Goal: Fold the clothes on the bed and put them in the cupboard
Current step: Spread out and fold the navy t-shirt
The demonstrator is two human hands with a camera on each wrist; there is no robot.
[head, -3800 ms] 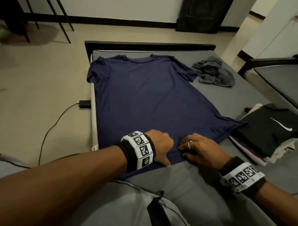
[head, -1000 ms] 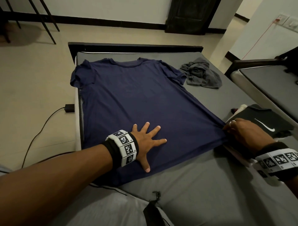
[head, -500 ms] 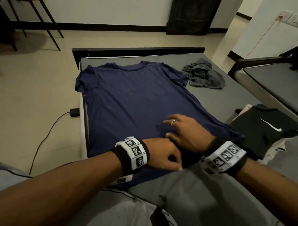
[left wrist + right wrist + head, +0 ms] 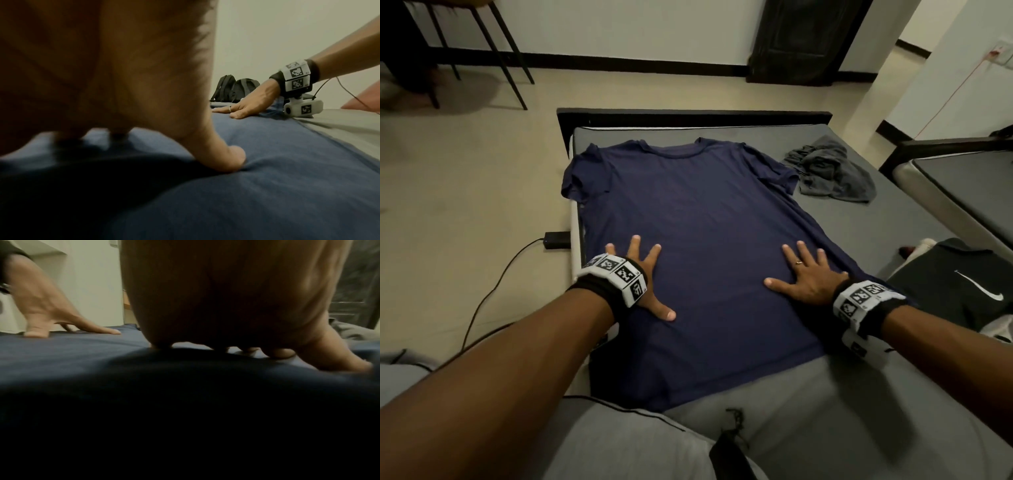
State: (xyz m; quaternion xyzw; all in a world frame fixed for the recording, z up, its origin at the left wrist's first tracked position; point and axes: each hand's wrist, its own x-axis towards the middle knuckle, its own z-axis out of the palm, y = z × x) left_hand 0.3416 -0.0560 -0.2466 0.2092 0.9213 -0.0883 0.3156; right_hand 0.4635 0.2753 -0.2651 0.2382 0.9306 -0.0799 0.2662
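A navy blue T-shirt lies spread flat on the grey bed, collar at the far end. My left hand presses flat on its lower left part, fingers spread. My right hand lies flat on its lower right part near the side seam, fingers straight, a ring on one. In the left wrist view my left thumb pushes into the navy T-shirt and the right hand rests palm down beyond it. The right wrist view shows the T-shirt under my right palm and the left hand flat at left.
A crumpled grey garment lies at the bed's far right. A stack of folded clothes topped by a black shirt with a white swoosh sits at the right. A second bed stands beside. A cable and adapter lie on the floor at left.
Both hands were together at the shirt's lower middle half a second ago; they have slid apart, left hand leftward and right hand rightward, and now lie flat with fingers spread.
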